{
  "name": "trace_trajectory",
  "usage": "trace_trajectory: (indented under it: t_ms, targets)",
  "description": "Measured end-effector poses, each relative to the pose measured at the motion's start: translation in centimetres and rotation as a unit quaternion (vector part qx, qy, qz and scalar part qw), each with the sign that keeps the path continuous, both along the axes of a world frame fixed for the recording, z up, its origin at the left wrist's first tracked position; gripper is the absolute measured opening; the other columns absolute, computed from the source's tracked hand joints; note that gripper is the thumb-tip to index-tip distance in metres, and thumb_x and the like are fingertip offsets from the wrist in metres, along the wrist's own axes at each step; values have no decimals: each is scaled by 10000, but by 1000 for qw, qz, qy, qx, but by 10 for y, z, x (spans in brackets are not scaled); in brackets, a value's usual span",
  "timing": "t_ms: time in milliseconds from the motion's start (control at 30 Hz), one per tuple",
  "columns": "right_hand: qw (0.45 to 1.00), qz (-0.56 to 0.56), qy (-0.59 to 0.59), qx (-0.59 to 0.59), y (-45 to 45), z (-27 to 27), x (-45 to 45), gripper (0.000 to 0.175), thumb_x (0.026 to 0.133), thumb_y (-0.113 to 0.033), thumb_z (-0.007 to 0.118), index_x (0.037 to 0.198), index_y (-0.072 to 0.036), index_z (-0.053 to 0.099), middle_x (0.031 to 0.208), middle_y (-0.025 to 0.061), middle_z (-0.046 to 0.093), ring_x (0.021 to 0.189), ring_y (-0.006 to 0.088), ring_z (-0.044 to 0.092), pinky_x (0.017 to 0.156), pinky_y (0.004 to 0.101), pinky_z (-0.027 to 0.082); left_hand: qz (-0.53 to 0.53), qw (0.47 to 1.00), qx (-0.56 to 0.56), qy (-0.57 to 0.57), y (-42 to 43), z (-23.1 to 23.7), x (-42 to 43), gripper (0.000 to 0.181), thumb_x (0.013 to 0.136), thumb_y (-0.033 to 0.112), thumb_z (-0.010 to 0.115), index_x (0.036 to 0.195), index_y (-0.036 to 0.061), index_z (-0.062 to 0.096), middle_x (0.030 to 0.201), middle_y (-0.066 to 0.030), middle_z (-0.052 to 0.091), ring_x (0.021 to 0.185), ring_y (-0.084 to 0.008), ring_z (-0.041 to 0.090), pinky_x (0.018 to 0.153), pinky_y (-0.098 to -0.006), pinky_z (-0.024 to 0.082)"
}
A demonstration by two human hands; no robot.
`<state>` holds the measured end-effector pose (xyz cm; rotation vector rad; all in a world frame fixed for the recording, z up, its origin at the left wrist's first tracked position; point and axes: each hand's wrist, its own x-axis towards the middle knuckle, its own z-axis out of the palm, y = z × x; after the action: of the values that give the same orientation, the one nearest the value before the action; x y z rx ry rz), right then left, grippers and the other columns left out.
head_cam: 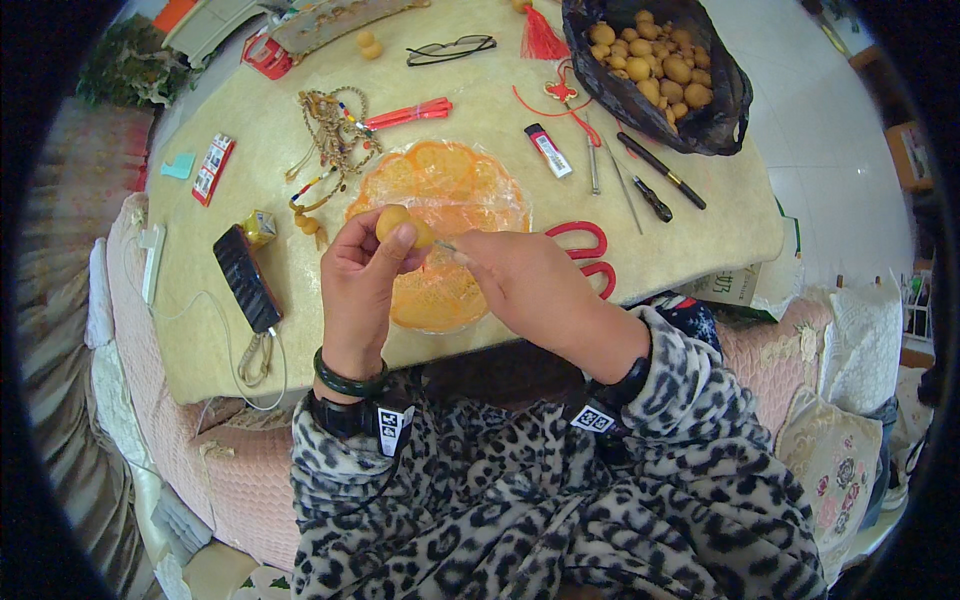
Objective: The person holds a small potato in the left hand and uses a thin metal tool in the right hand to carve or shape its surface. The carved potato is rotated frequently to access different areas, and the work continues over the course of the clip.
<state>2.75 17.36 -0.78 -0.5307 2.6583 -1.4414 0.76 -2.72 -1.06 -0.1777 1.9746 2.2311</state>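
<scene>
My left hand (361, 277) pinches a small tan gourd (403, 227) between thumb and fingers, above an orange patterned plate (439, 304) under clear plastic film. My right hand (517, 274) grips a thin metal tool (444, 245) whose shaft points at the gourd's right end; its handle is hidden in the fist, and whether its tip is inside the gourd cannot be made out. Red-handled scissors (606, 277) lie partly behind my right forearm. Farther right rest a screwdriver with a dark handle (652, 199), a metal rod tool (593, 166) and a black pen-like tool (661, 171).
A black plastic bag (731, 97) of small gourds stands at the back right. Around the plate lie a lighter (548, 151), red cords (409, 113), a beaded cord bundle (337, 135), eyeglasses (451, 50) and a red tassel (541, 34). A phone (247, 279) with a cable lies left.
</scene>
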Motion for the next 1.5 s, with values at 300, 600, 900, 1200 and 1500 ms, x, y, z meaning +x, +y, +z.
trace_trajectory:
  t_ms: [300, 600, 900, 1200, 1500]
  targets:
    - [974, 58, -144, -168, 2, -6, -11, 205, 986, -152, 537, 967, 9, 662, 818, 190, 666, 760, 301, 670, 694, 388, 509, -94, 988, 117, 23, -6, 12, 0, 340, 980, 107, 627, 1304, 25, 566, 1238, -72, 629, 1166, -192, 614, 959, -316, 528]
    - [998, 26, -37, -33, -1, -9, -4, 215, 973, -181, 527, 1015, -11, 652, 900, 212, 683, 839, 399, 669, 726, 472, 527, -46, 998, -37, 25, -4, 5, 0, 344, 957, 144, 679, 1260, -6, 612, 1047, -66, 682, 945, -122, 663, 853, -266, 565]
    - [979, 82, -53, -177, 6, -19, -14, 215, 977, -159, 535, 1032, -4, 673, 932, 175, 699, 903, 279, 683, 804, 386, 516, -163, 985, 50, 28, -14, 11, -1, 531, 1044, 166, 487, 1531, 22, 334, 1416, -144, 519, 1317, -250, 517, 1084, -367, 437]
    - [985, 49, -48, -157, 3, -16, -11, 193, 965, -150, 534, 969, 5, 648, 837, 203, 657, 806, 354, 654, 727, 412, 506, -104, 992, -14, 67, -16, -10, -6, 474, 1000, 210, 620, 1404, -5, 496, 1228, -81, 612, 1103, -198, 638, 942, -324, 526]
    - [994, 34, 11, -100, 2, -21, -10, 189, 965, -170, 559, 980, -11, 659, 847, 219, 664, 839, 374, 674, 724, 420, 518, -78, 995, -20, 57, -1, -2, 1, 451, 1009, 172, 587, 1410, -6, 486, 1253, -105, 613, 1124, -184, 627, 950, -330, 533]
